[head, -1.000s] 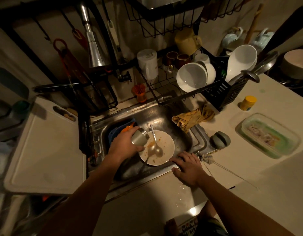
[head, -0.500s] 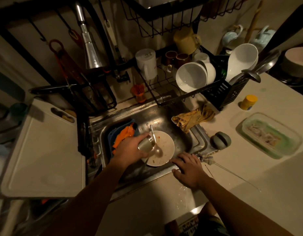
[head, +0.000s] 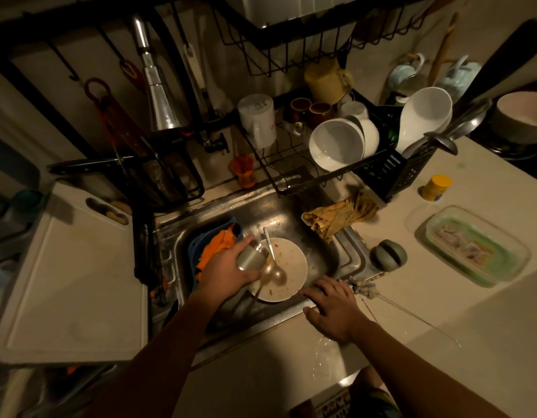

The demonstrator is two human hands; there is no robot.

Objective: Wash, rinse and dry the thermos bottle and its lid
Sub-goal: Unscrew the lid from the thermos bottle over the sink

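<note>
Over the sink (head: 327, 257) | left hand (head: 228, 271) grips bottle (head: 251, 260), tilted above plate (head: 291, 263) | right hand (head: 333, 309) flat, fingers spread, on surface (head: 412, 297) | step: likely emptying or rinsing | next: scrub inside.

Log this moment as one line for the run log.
left hand: grips metal thermos over dirty plate in sink | right hand: flat on sink edge

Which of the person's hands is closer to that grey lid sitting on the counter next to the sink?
The right hand. It lies flat on the sink's front edge, just below-left of the grey lid. The left hand holds a metal cup over the sink, farther off.
</note>
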